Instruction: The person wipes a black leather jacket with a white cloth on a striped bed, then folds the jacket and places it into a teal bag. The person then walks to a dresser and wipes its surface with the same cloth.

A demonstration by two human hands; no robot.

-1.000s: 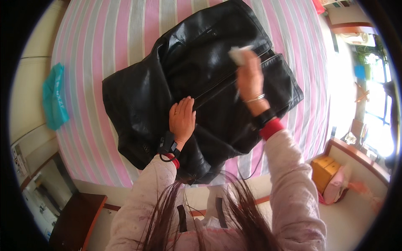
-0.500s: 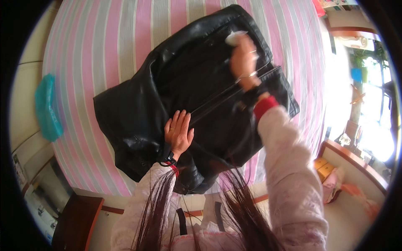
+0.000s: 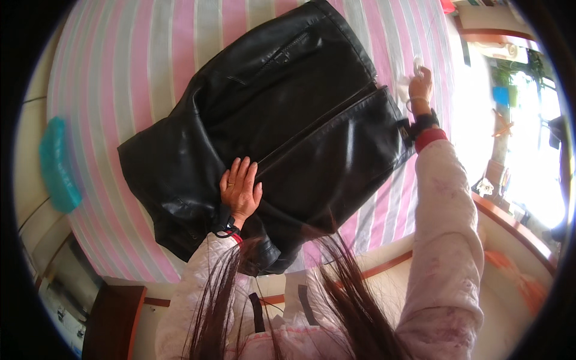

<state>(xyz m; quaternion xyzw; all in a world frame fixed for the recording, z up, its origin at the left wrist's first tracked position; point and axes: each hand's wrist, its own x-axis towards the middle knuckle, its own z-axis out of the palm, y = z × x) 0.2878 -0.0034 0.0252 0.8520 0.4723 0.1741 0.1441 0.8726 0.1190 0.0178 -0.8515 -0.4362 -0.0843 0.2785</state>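
Observation:
A black leather jacket [image 3: 282, 114] lies spread out with its front zip running diagonally across it. My left hand [image 3: 241, 189] rests flat on the jacket beside the lower end of that zip line, fingers stretched out. Past the jacket's right edge, my right hand [image 3: 422, 89] is over the striped sheet, its fingers closed on a white wipe [image 3: 418, 63]. Whether the wipe is tissue or cloth I cannot make out. A dark band circles each wrist.
Under the jacket is a bed with a pink, grey and white striped sheet [image 3: 144, 72]. A teal plastic bag [image 3: 59, 165] lies at the bed's left edge. At lower left stands a dark brown wooden piece of furniture [image 3: 114, 321]. Strands of hair hang across the lower view.
My right hand has moved right with the white wipe, from the jacket's upper front to beyond its right edge. My left hand has stayed in place on the jacket.

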